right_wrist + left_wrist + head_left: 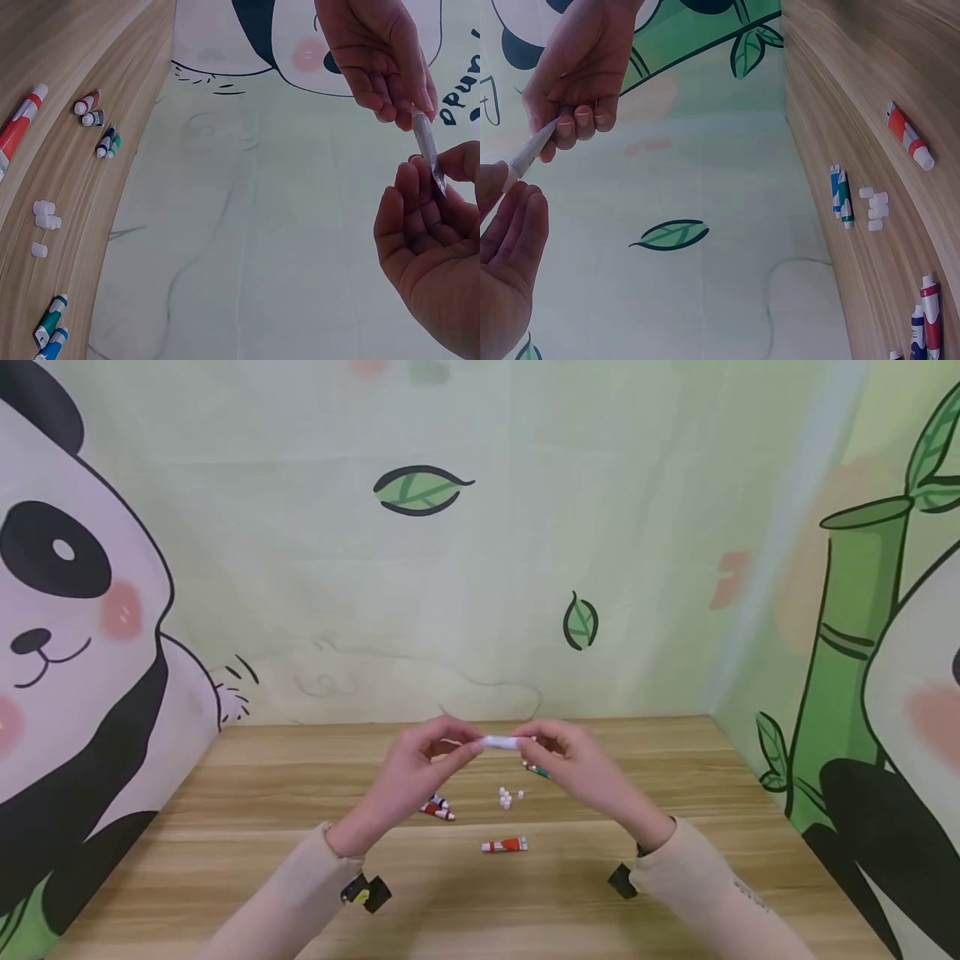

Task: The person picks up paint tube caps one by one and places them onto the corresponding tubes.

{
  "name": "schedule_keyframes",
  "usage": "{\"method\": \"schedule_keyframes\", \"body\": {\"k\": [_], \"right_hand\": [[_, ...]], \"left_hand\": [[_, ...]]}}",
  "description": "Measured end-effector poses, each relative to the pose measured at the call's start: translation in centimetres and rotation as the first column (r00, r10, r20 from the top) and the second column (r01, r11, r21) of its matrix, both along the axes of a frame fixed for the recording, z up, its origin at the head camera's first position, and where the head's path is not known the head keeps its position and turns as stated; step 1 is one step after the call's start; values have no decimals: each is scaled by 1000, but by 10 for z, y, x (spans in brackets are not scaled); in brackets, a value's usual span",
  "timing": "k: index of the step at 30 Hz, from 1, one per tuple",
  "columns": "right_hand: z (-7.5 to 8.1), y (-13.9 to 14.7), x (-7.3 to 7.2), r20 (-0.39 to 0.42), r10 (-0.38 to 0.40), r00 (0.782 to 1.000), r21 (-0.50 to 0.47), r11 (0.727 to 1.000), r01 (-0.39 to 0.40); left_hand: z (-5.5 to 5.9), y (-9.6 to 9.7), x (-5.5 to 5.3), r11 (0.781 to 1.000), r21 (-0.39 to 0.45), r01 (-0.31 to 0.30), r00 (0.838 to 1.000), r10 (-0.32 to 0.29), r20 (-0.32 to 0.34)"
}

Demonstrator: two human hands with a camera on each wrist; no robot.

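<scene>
Above the table, a small white paint tube (501,742) is stretched between both hands. My left hand (420,768) pinches its cap end between thumb and fingertips. At the flat, crimped end, my right hand (577,760) pinches it with thumb and index finger, as the right wrist view shows; the other fingers are loosely curled. Below the hands lie several small white caps (506,798) in a cluster. Nearer the front is an orange-red paint tube (505,845).
Red (930,315) and blue (918,334) paint tubes lie left of the caps, with dark blue (104,141) and green ones beyond. On the right are green (51,319) and light blue (54,345) tubes. A panda-printed backdrop (480,568) rises behind the wooden table (300,843).
</scene>
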State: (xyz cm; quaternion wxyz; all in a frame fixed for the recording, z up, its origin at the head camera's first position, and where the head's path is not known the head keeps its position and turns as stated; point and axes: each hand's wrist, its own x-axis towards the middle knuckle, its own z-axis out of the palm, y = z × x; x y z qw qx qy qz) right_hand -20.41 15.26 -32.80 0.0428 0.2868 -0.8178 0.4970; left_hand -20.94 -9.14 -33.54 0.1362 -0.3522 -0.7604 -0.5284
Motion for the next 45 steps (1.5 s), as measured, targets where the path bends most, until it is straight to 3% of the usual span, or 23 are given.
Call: {"method": "schedule_keyframes", "body": {"k": [9, 16, 24, 35, 45], "right_hand": [[-1, -2, -2, 8, 11, 1000, -14, 1000, -11], [-4, -2, -1, -28, 1, 1000, -14, 1000, -1], [-7, -5, -2, -52, -7, 999, -19, 1000, 6], [-12, -5, -5, -24, 0, 1000, -25, 1000, 0], [-11, -1, -4, -44, -17, 999, -42, 999, 15]], "left_hand": [[-2, -1, -3, 1000, 0, -3, 999, 3, -39], [-3, -1, -2, 999, -22, -32, 999, 32, 35], [-4, -2, -3, 990, -92, -108, 993, 113, 46], [-7, 0, -2, 993, -97, -70, 997, 72, 16], [-7, 1, -2, 990, -117, -77, 995, 84, 58]]}}
